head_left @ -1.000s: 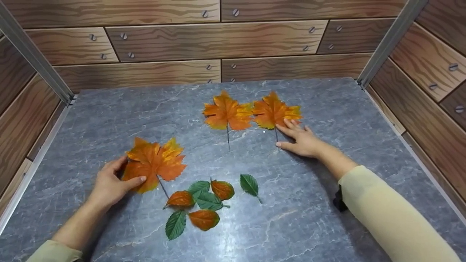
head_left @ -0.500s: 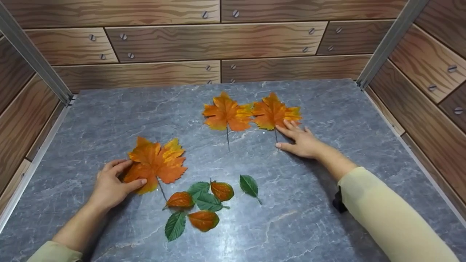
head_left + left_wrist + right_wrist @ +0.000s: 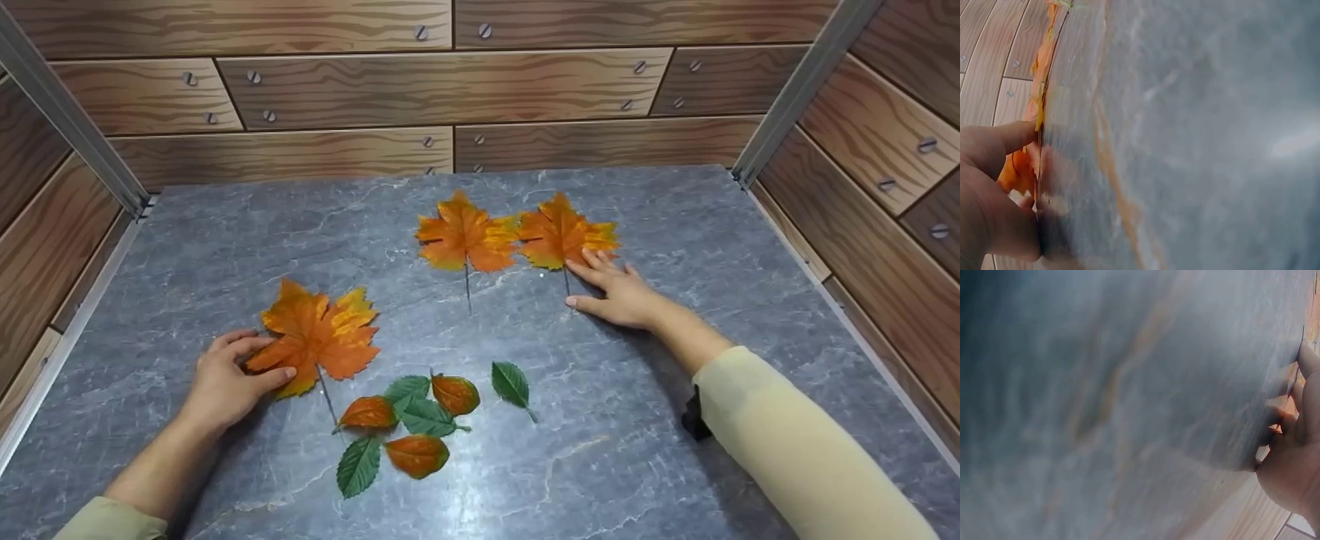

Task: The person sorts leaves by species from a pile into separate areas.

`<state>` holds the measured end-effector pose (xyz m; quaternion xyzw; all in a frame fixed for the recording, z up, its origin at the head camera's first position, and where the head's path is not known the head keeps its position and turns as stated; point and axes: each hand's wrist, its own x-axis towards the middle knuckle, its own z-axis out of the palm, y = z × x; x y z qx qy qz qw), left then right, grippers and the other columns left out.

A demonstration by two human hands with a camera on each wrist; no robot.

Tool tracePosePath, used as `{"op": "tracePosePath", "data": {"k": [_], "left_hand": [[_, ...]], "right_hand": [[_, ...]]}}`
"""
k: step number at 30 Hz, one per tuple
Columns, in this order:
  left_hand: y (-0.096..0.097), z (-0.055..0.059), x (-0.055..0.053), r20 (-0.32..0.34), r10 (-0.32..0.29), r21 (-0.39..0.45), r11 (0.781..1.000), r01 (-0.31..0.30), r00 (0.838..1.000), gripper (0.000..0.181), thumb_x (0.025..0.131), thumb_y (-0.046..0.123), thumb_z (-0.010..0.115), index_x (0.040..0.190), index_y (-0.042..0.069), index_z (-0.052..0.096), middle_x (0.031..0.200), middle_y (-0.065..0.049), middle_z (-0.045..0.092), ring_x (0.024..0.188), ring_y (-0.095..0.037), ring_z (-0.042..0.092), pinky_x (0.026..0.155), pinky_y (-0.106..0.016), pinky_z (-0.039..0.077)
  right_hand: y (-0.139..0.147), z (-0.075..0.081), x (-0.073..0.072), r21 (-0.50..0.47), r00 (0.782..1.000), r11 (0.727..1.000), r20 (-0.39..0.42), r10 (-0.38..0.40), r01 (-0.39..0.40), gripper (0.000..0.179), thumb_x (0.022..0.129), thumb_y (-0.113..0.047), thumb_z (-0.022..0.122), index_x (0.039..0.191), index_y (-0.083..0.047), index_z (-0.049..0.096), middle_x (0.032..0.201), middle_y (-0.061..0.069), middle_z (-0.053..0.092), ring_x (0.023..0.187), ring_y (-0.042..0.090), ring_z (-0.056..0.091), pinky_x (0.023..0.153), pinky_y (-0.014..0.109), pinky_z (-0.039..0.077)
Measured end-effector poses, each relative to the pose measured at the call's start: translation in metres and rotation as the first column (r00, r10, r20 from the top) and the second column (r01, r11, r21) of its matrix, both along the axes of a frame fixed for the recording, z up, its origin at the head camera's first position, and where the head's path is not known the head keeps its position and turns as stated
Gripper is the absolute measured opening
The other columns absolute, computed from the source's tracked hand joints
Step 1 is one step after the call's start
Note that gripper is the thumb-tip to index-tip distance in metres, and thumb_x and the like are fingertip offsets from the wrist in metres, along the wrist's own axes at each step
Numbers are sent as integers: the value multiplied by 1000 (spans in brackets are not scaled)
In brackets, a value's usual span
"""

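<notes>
In the head view, my left hand (image 3: 229, 382) pinches the left lobe of an orange artificial maple leaf (image 3: 322, 337), thumb over its lower edge and fingers at its left side. The leaf's dark stem runs down to a small pile of leaves. My right hand (image 3: 619, 292) rests with spread, fairly straight fingers on the lower right of another orange maple leaf (image 3: 559, 232), thumb by its stem. A third maple leaf (image 3: 465, 232) lies just left of it, their edges meeting. In the left wrist view, the leaf (image 3: 1016, 171) shows edge-on behind the thumb.
Small green leaves (image 3: 427, 417) and orange-brown leaves (image 3: 418, 455) lie clustered at the front middle. One green leaf (image 3: 511, 384) lies apart to their right. Wood-patterned walls (image 3: 360, 90) enclose the grey marbled table (image 3: 637, 465) at the back and sides.
The left maple leaf has turned slightly, its stem now standing steeper, and has shifted a little left with my left hand. My right hand stays on its leaf.
</notes>
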<state>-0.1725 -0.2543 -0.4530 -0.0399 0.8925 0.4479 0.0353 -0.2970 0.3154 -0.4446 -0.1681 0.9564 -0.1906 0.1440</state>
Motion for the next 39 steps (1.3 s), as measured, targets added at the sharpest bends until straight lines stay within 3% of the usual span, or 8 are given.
{"op": "tracePosePath", "data": {"k": [4, 7, 10, 18, 23, 28, 34, 39], "left_hand": [[-2, 1, -1, 38, 41, 70, 997, -43, 998, 58, 93, 16, 85, 139, -10, 60, 159, -31, 35, 145, -51, 35, 117, -53, 38], [-2, 3, -1, 71, 71, 117, 990, -79, 995, 56, 93, 17, 85, 139, -4, 61, 153, -27, 45, 133, -41, 50, 101, -34, 51], [-2, 4, -1, 94, 91, 159, 982, -105, 991, 55, 94, 20, 85, 139, 0, 61, 144, -22, 55, 119, -30, 58, 84, -21, 53], [-4, 8, -3, 98, 124, 206, 968, -142, 987, 58, 95, 23, 84, 142, 1, 59, 144, -20, 57, 114, -20, 58, 83, -19, 53], [-4, 9, -5, 72, 151, 253, 953, -164, 986, 56, 97, 17, 81, 144, -1, 57, 143, -21, 58, 106, -7, 61, 83, -17, 55], [-5, 7, -7, 58, 201, 298, 931, -209, 978, 56, 98, 10, 79, 147, -2, 55, 136, -14, 64, 97, 3, 64, 82, -16, 56], [-5, 9, -10, 38, 241, 317, 917, -241, 970, 60, 98, 9, 78, 152, 3, 52, 134, -12, 66, 94, 3, 64, 79, -17, 55], [-3, 18, -12, -44, 266, 315, 918, -240, 963, 68, 96, 2, 78, 157, 7, 48, 129, -14, 68, 90, 2, 66, 74, -18, 57]], "right_hand": [[-1, 0, 0, 0, 1000, 1000, 1, 2, -2, 82, 106, -62, 53, 171, -21, 23, 177, 14, 2, 162, 38, -4, 124, 67, -7], [-1, 1, 0, 5, 1000, 1000, 6, -3, 3, 81, 107, -61, 53, 171, -22, 23, 177, 13, 2, 162, 37, -4, 124, 67, -7], [-1, 2, 1, 6, 1000, 1000, 8, -5, 5, 81, 107, -62, 52, 171, -22, 22, 177, 14, 2, 162, 37, -5, 124, 68, -7], [0, 1, 1, -13, 1000, 1000, -14, 14, -14, 81, 107, -61, 53, 171, -19, 24, 177, 16, 4, 162, 39, -3, 123, 70, -6], [-1, 1, 1, -10, 1000, 1000, -18, 15, -15, 81, 107, -61, 53, 171, -19, 24, 177, 17, 4, 162, 41, -3, 123, 70, -7], [-1, 2, 2, -11, 1000, 1000, -19, 15, -16, 81, 107, -60, 53, 171, -19, 24, 177, 18, 4, 162, 41, -3, 123, 69, -7], [0, 2, 3, -14, 1000, 1000, -26, 11, -11, 81, 107, -60, 53, 171, -18, 24, 176, 18, 4, 161, 42, -3, 123, 68, -8], [-1, 1, 2, -17, 1000, 1000, -21, 9, -9, 81, 107, -60, 53, 171, -18, 24, 177, 18, 4, 161, 41, -3, 123, 68, -8]]}}
